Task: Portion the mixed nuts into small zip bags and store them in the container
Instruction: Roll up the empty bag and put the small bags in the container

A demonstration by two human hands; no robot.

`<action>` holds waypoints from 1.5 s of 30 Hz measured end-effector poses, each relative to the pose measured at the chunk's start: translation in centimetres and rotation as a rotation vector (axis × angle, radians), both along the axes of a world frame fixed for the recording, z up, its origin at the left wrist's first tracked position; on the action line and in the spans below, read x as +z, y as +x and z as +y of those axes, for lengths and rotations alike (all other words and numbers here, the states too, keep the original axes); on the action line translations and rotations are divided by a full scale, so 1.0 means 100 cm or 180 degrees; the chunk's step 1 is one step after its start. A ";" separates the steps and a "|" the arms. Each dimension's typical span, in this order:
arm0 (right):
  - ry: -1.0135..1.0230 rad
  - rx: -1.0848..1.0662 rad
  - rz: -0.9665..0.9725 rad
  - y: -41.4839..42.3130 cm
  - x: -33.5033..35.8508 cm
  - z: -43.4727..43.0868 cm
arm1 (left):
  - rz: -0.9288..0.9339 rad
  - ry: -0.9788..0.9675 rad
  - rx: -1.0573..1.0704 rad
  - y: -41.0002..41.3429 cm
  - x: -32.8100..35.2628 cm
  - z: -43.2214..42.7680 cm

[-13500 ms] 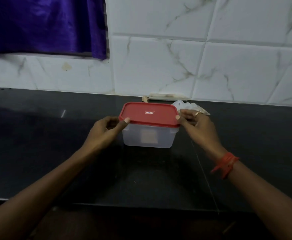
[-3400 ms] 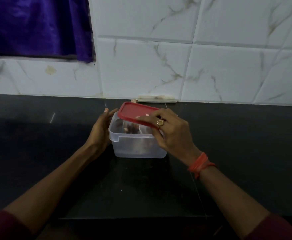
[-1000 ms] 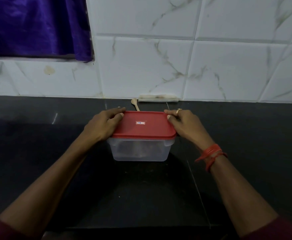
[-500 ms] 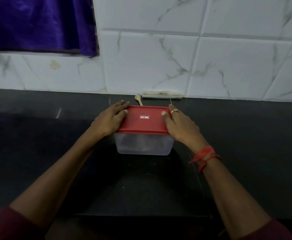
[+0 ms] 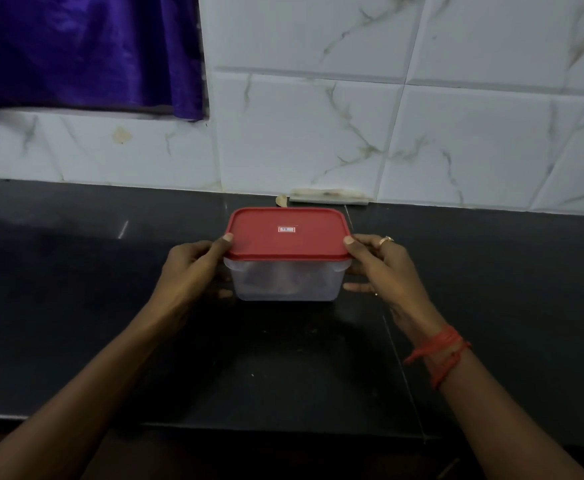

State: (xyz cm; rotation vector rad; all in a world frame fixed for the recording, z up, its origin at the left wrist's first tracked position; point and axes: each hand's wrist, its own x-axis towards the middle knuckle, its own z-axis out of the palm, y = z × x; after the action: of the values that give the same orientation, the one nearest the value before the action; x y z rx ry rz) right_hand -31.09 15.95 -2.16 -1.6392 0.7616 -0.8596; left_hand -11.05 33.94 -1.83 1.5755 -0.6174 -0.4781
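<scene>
A clear plastic container (image 5: 285, 284) stands on the black countertop (image 5: 76, 306) with its red lid (image 5: 285, 233) flat on top. Brown contents show dimly through the front wall; bags cannot be made out. My left hand (image 5: 193, 268) grips the container's left side, thumb on the lid's edge and fingers curled against the wall. My right hand (image 5: 378, 268) grips the right side the same way, thumb on the lid's right edge.
A small wooden spoon (image 5: 281, 200) peeks out behind the container by the tiled wall (image 5: 387, 133). A purple curtain (image 5: 82, 50) hangs at the upper left. The counter's front edge (image 5: 283, 427) runs below my forearms.
My hands have slid from the top of the lid down to the container's two sides. The lid, tilted and half off 3.4 s ago, now lies flat on the container.
</scene>
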 end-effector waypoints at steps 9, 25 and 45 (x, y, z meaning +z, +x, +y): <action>0.0253 0.0332 -0.0171 0.110 0.050 -0.049 | -0.0163 -0.0276 0.0440 0.097 0.046 -0.051; 0.0252 0.0276 0.0199 0.237 0.000 -0.159 | -0.0265 -0.0190 0.0745 0.206 -0.016 -0.153; -0.1449 0.0209 0.1454 0.221 -0.028 -0.174 | -0.0107 -0.0167 0.0817 0.222 -0.031 -0.191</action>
State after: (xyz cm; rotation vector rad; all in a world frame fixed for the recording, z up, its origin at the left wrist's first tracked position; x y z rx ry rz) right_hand -9.01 -1.46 -4.92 -2.3015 0.8549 -0.6441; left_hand 11.17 14.79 -4.94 1.5888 -0.4412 -0.2417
